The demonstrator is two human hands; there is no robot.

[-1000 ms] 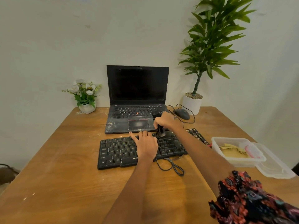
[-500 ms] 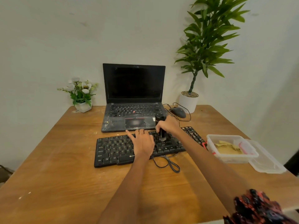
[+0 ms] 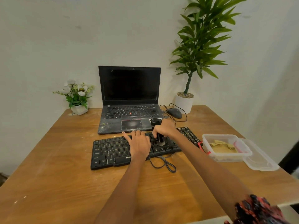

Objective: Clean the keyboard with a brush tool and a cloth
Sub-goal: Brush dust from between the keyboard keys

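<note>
Change: the right hand (image 3: 165, 129) carries the brush tool (image 3: 157, 132) from the far edge of the external keyboard (image 3: 113, 151) down toward its middle rows, and the bristles now sit lower among the keys than a second ago; the left hand (image 3: 139, 145) keeps its place.
Meaning for the task: I judge the brushing step to be under way, working across the keyboard's central block; the wiping step looks not yet begun.
Table (image 3: 64, 183): wooden, with pale specks and dusty smears near its far-left part.
Keyboard: black, wired, lying slightly askew just in front of the laptop (image 3: 129, 101), its cable (image 3: 165, 164) looped on the table near its front edge; key legends are too small to read, and any dust between the keys cannot be made out.
Container (image 3: 224, 147): clear plastic, to the right of the keyboard, holding a yellowish cloth (image 3: 221, 145); its lid (image 3: 260, 160) lies beside it.
Left hand: flat on the keys with fingers straight and spread, pressing the keyboard down just left of the brush.
Right hand: fingers curled tight round the brush's dark handle, holding it upright.
Brush tool: black cylindrical body, pale bristles touching the keys right of the left hand.
</note>
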